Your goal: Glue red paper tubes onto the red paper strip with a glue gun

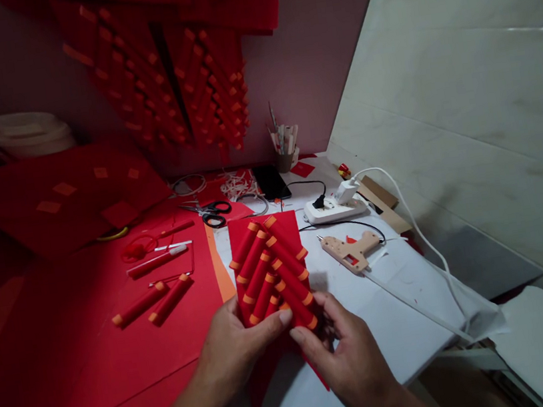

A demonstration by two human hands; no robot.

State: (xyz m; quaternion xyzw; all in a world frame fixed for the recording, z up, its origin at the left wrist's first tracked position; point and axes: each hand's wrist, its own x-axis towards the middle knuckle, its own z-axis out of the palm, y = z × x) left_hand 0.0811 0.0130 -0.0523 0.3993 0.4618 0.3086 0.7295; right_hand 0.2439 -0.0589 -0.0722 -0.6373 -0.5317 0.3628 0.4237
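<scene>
Between my two hands is a paper firecracker decoration (pixel 270 271), a red strip with red paper rolls banded in orange, slanting in two columns. My left hand (pixel 244 345) grips its left edge, the thumb pressed on the lowest rolls. On the other side my right hand (pixel 345 351) pinches the right edge near the bottom roll; some of its fingers are hidden behind the strip. Below the rolls, the strip's bare lower end hangs down to a notched shape. Two loose paper rolls (pixel 170 300) lie on red sheet material (pixel 171 352) to the left.
A hot glue gun (pixel 351 249) lies at right, near a white power strip (pixel 335 208) with cables. Black-handled scissors (pixel 212 212), a red marker (pixel 157 261), a phone (pixel 271 182) and a pen cup (pixel 284 161) sit farther back. Finished-looking firecracker strings (pixel 212 90) hang on the wall.
</scene>
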